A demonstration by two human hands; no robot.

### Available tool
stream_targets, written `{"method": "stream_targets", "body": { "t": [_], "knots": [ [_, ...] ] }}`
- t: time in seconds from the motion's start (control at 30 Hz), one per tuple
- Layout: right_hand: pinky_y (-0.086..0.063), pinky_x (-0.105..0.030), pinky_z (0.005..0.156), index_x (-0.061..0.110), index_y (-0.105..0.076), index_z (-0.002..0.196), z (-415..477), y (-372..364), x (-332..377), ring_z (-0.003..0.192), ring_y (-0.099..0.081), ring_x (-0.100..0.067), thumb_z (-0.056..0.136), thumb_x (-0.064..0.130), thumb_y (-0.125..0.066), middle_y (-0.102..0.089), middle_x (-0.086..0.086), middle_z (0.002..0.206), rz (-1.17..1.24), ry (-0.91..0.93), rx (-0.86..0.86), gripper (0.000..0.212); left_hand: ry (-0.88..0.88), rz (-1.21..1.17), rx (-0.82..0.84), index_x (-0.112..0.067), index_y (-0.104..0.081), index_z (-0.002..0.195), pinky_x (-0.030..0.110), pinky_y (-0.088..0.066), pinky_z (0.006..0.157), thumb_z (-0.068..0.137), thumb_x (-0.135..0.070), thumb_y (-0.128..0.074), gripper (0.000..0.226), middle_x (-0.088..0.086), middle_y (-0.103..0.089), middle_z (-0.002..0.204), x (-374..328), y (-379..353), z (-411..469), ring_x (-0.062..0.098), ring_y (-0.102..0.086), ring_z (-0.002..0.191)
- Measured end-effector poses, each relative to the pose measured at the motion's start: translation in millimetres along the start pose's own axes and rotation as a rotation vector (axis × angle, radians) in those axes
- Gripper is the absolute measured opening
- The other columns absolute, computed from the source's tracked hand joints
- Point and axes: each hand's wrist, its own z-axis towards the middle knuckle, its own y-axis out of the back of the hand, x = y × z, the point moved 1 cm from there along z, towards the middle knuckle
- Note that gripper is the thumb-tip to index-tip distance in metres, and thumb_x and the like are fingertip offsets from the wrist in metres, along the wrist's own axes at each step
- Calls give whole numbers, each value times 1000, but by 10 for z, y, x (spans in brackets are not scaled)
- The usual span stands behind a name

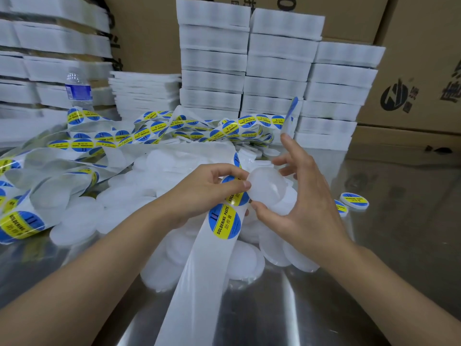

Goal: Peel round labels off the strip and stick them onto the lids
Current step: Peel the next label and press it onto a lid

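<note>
Strip (pixel 199 270) runs from the near table edge up between your hands, with the next label (pixel 225 222) face up just below your left hand (pixel 207 188). Left hand pinches the strip at the label above that one, thumb and fingertip closed on it, likely to start the peel. Right hand (pixel 299 208) grips a blank lid (pixel 267 188), thumb below and curled fingers behind, index finger sticking up free. Lid touches the strip right at the pinch, held close so the label barely has to travel (lid face tilted toward you, I think). Blank pile (pixel 82 216) lies under and left of your hands. Two done lids (pixel 354 199) sit apart on the table (pixel 374 270) to the right, probably to keep finished away from blanks. Peel not yet done.
</note>
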Motion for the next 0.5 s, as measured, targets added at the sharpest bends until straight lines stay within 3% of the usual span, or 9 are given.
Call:
{"method": "stream_targets", "body": {
  "t": [0.13, 0.23, 0.33, 0.43, 0.5],
  "knots": [
    [-45, -43, 87, 49, -20, 136, 4, 2, 22, 97, -52, -1, 65, 30, -73, -50, 14, 110, 52, -20, 2, 91, 4, 34, -45, -29, -71, 78, 12, -50, 59, 85, -21, -68, 11, -7, -73, 75, 3, 6, 6, 6, -68, 67],
    [-46, -23, 85, 55, -18, 132, 6, 16, 4, 94, -57, -1, 65, 31, -77, -50, 19, 110, 176, -127, -9, 93, 10, 13, -44, -35, -71, 93, 28, -57, 73, 88, -26, -63, 13, -3, -75, 86, -4, 6, 2, 21, -72, 85],
    [-44, -9, 74, 61, -15, 129, 4, 15, -39, 88, -61, -1, 64, 34, -81, -51, 20, 109, 290, -265, 16, 96, -6, 1, 0, -44, -68, 100, 24, -55, 58, 92, -19, -58, 28, -12, -71, 75, -24, 18, -9, 21, -71, 81],
    [-42, -5, 70, 54, -18, 133, 10, 0, -73, 85, -62, -3, 65, 32, -80, -53, 18, 108, 346, -348, 15, 94, -47, 31, 44, -44, -69, 99, 22, -52, 54, 91, -5, -57, 42, -16, -66, 72, -24, 22, -27, 10, -69, 72],
    [-43, -7, 70, 55, -21, 130, 17, -5, -77, 84, -64, -7, 66, 31, -80, -54, 16, 107, 395, -386, 14, 90, -81, 81, 24, -41, -71, 91, 21, -53, 55, 88, -6, -62, 37, -13, -67, 73, -8, 10, -28, 9, -69, 72]
  ]
}}
